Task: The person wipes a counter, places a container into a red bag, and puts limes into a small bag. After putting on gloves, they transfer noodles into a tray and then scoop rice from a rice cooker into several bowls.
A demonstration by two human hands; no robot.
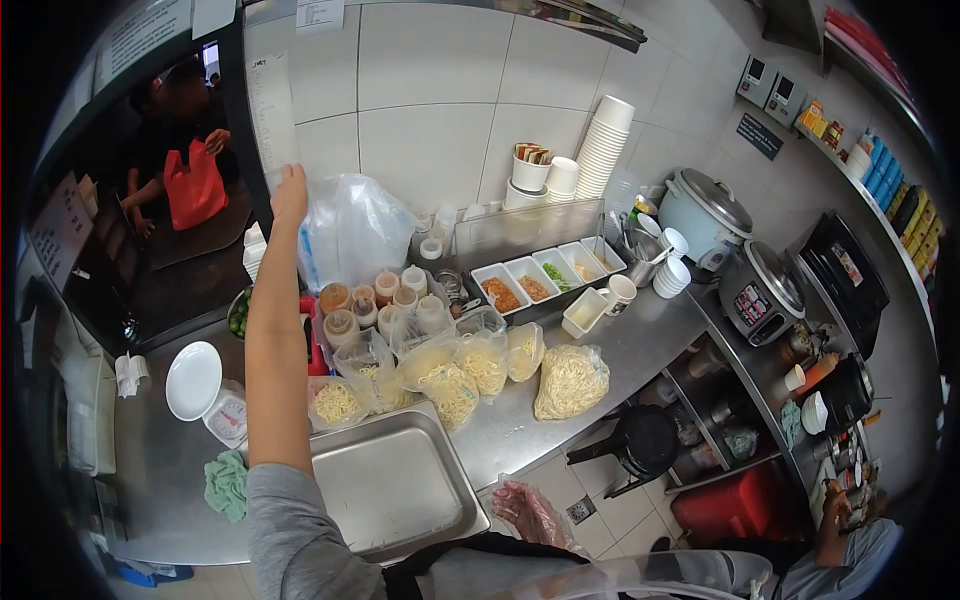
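Observation:
My bare left hand [290, 195] reaches up to the wall, its fingers closed at the lower end of a long paper slip [270, 110] with writing on it. A clear plastic bag [352, 230] stands just right of that hand. My right hand [530, 510], in a clear plastic glove, hangs low by the counter's front edge, holding nothing, its fingers apart. Between my arms lies a steel tray [395, 480] with nothing in it. Beyond the tray are bags of noodles [450, 390] and a larger noodle bag [572, 383].
Squeeze bottles [362, 308] and a topping rack [545, 278] stand behind the noodles. A scale [227, 418] and green cloth [226, 485] lie left. Rice cookers [705, 215] stand right. A person holds a red bag [194, 188] beyond the hatch; another person's arm [832, 535] shows lower right.

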